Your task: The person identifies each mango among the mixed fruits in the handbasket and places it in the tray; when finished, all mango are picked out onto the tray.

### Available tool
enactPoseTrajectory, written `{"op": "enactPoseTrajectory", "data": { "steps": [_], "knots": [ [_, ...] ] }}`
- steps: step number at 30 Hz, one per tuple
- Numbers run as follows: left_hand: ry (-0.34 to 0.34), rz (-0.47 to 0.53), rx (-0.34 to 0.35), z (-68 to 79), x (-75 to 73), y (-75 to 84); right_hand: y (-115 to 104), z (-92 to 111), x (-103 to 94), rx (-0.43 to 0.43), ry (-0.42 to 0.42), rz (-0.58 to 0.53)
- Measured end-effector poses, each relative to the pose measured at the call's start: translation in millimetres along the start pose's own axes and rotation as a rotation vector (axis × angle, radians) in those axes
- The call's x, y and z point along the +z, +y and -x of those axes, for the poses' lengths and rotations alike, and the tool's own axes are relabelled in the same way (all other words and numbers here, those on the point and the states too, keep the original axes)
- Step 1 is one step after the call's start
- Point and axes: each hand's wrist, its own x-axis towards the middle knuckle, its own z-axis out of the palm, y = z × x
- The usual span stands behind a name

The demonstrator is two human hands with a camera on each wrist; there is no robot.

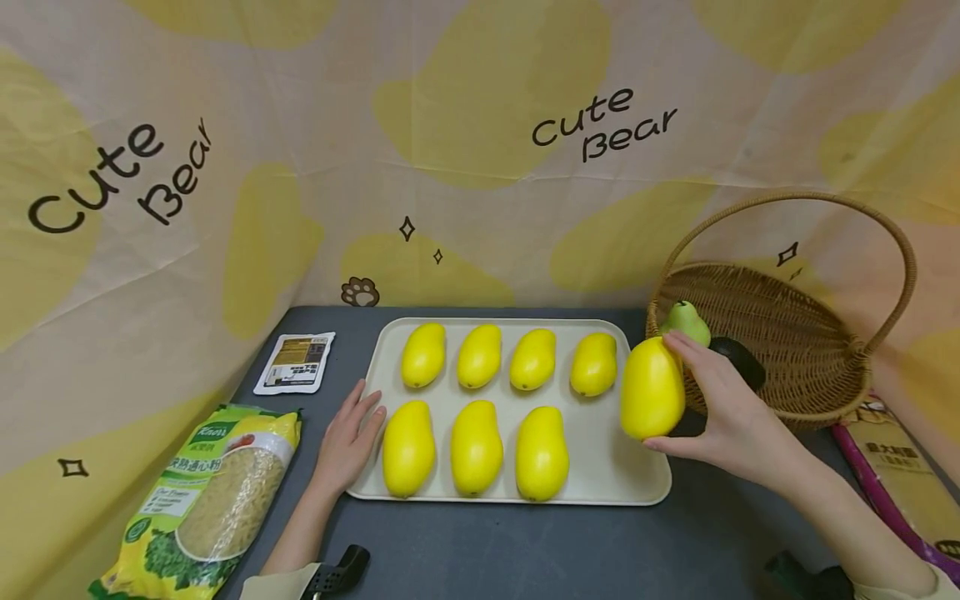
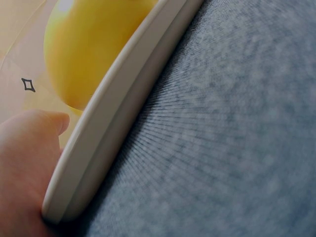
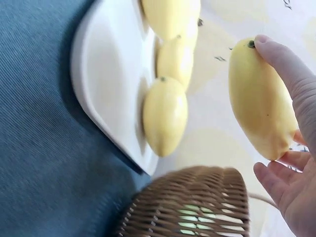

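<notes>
My right hand (image 1: 723, 408) grips a yellow mango (image 1: 652, 390) by its two ends, thumb at one and fingers at the other. In the right wrist view the held mango (image 3: 261, 98) is up in the air, apart from the tray. Below and left of it lies a cream tray (image 1: 600, 450) with two rows of mangoes; the back row ends in a mango (image 1: 594, 364) at the right, the front row in another mango (image 1: 542, 454). My left hand (image 1: 350, 442) rests on the tray's left edge with its fingers spread; the left wrist view shows the thumb beside the rim (image 2: 98, 103).
A wicker basket (image 1: 780, 333) with a tall handle stands at the right, holding a green pear (image 1: 686, 323) and a dark avocado-like fruit (image 1: 738, 362). Left are a Knorr pasta bag (image 1: 210, 500) and a small white packet (image 1: 295, 363). A tan-and-purple package (image 1: 900, 475) lies far right.
</notes>
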Motion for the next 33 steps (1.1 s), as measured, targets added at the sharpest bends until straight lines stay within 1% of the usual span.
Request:
{"op": "enactPoseTrajectory", "data": {
  "steps": [6,11,16,19,29,33],
  "knots": [
    [-0.007,0.008,-0.008,0.5,-0.2,0.7,-2,11,20.4,0.043,-0.093,-0.029],
    [-0.004,0.007,-0.004,0.1,0.7,0.1,-3,19,37.0,0.059,-0.133,-0.039],
    [-0.003,0.001,-0.003,-0.8,1.4,-1.3,-5,24,48.0,0.092,-0.183,-0.068],
    [-0.003,-0.002,-0.005,-1.2,1.1,-1.6,-6,27,53.6,0.088,-0.196,-0.087],
    [0.003,-0.004,-0.006,-1.3,0.6,-2.2,-6,34,67.0,0.052,-0.195,-0.137],
    [0.001,0.001,-0.006,-1.0,0.3,-1.6,-5,36,70.2,0.060,-0.212,-0.156]
  ]
}}
